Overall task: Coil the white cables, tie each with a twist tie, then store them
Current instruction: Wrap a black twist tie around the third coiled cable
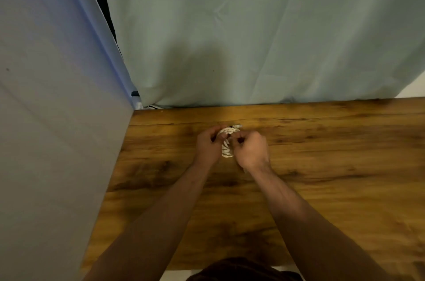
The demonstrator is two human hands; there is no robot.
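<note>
A coiled white cable sits between my two hands over the wooden table, near its far edge. My left hand grips the coil's left side with curled fingers. My right hand has its fingers curled at the coil's top right, pinching something small and dark there; I cannot tell whether it is a twist tie. A cable end pokes out above the hands. Much of the coil is hidden behind my fingers.
A pale green curtain hangs behind the table's far edge. A grey-white panel stands along the table's left side.
</note>
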